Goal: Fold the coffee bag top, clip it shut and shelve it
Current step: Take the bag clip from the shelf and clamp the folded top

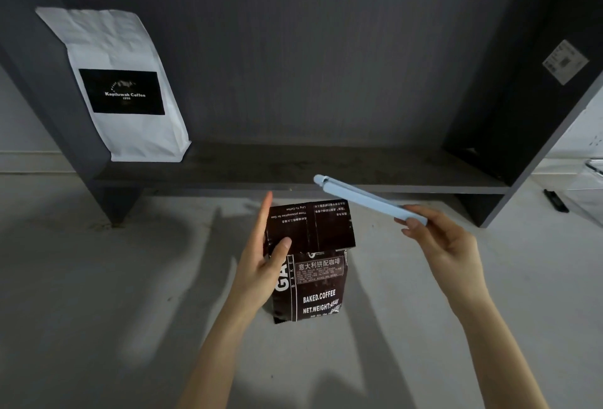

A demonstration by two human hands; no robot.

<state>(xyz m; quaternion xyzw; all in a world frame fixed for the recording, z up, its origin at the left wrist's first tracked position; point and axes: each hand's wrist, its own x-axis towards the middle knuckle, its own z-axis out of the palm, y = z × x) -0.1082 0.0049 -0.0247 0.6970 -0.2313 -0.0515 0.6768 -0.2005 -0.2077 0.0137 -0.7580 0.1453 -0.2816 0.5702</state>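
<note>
Head view. Coffee bag point(311, 281): dark brown glossy foil, white print reading "BAKED.COFFEE" and "NET.WEIGHT", standing upright on the pale grey tabletop point(98, 294), just in front of the shelf. Its top is folded forward and down as a flat rectangular flap, so the flap's print reads upside down; creases show along the fold. Long axis of the bag is vertical.

Left hand point(261, 265) holds the bag's left upper edge, thumb pressed on the front of the flap, fingers straight up behind it.

Right hand point(447, 245) pinches one end of a pale blue bag clip point(368, 199), a slim smooth plastic bar with a rounded hinge end. The clip is in the air above and right of the bag, apart from it, long axis slanting up to the left toward the shelf.

Dark grey matte shelf point(293, 167) behind; a white crinkled paper coffee bag point(124, 85) with a black label leans at its left end.
</note>
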